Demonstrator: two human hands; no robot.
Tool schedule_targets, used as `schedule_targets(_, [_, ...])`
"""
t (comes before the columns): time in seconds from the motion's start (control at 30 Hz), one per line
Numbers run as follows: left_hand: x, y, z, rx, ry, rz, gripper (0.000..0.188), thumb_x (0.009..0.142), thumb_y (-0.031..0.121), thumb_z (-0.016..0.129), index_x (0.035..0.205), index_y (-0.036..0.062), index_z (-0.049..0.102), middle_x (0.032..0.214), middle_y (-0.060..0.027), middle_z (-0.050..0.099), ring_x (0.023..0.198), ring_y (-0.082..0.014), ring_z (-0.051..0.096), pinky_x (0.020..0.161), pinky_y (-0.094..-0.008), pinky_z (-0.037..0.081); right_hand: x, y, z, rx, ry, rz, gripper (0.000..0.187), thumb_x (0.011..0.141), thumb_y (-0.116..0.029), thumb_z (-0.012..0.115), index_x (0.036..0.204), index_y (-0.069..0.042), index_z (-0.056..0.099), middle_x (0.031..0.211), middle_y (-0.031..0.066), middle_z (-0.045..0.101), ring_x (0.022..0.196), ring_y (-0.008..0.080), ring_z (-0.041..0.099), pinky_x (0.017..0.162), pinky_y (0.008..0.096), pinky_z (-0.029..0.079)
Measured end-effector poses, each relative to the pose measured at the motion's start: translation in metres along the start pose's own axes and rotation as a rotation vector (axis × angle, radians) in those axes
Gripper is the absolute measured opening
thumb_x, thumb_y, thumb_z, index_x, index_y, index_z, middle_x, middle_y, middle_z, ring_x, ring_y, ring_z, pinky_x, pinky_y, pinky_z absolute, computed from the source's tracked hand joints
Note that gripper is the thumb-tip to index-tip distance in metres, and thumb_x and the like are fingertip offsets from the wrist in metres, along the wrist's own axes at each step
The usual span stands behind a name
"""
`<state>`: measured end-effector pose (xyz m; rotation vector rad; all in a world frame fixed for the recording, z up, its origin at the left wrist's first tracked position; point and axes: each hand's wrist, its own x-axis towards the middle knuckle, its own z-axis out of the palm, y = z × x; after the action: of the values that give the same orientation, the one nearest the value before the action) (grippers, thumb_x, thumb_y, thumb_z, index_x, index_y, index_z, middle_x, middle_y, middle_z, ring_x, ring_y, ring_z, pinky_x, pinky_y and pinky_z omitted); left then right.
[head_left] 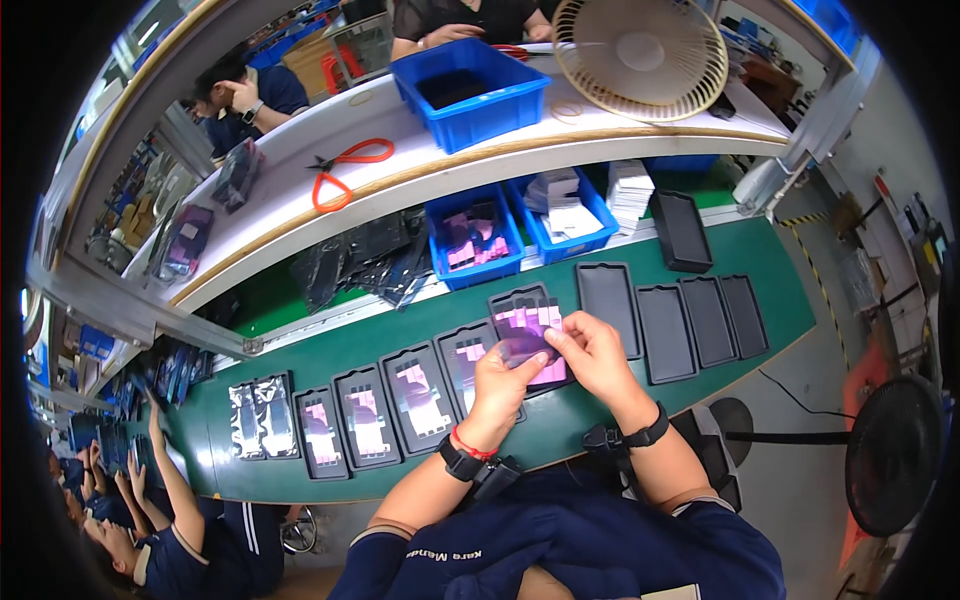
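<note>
my left hand (pixel 505 378) and right hand (pixel 597 357), both closed in a pinch on a glossy purple film sheet (pixel 518 350), above a black rectangular plastic tray (pixel 514 298), between the long edges of the green table (pixel 775 262)

A navy-blue, short-sleeved fabric shirt (pixel 590 545) carries beige sleeve edging (pixel 393 530) and small white lettering (pixel 444 553); behind the bare left hand (pixel 502 385) sit a thin red cord bracelet (pixel 473 447) and a black wrist strap (pixel 460 462), behind the bare right hand (pixel 597 358) a black wristband (pixel 648 431)
</note>
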<state>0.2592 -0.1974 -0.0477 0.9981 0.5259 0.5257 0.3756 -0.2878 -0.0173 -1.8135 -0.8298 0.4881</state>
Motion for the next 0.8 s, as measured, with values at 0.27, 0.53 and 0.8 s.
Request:
schedule_targets(0.27, [0.015,-0.011,0.027,-0.075,-0.035,-0.109,0.017,0.087,-0.001,0.057,0.104,-0.0003,0.057,0.097,-0.0134,0.064,0.086,-0.0194,0.064,0.075,-0.0304,0.054,0.034,0.052,-0.061,-0.442,0.271,0.124,0.025,0.076,-0.022,0.071,0.079,0.001,0.063,0.071,0.0156,0.064,0.06,0.0308,0.06,0.057,0.0375,0.047])
schedule_targets(0.53, [0.028,-0.023,0.064,-0.011,-0.179,-0.076,0.022,0.086,-0.001,0.058,0.108,-0.0034,0.056,0.099,-0.0114,0.064,0.089,-0.0178,0.063,0.081,-0.028,0.05,0.001,0.066,-0.065,0.159,0.372,0.006,0.013,0.079,-0.011,0.069,0.078,0.0,0.061,0.062,0.0041,0.059,0.057,0.0096,0.055,0.053,0.0254,0.044])
schedule_targets(0.8, [0.035,-0.026,0.074,0.257,-0.162,0.007,0.018,0.088,0.006,0.057,0.105,-0.0009,0.061,0.092,-0.0045,0.064,0.078,-0.0084,0.057,0.071,-0.0241,0.047,-0.016,0.052,-0.098,-0.624,0.677,-0.206,0.036,0.073,-0.028,0.073,0.096,-0.002,0.062,0.089,0.0152,0.057,0.087,0.0341,0.053,0.077,0.0416,0.042])
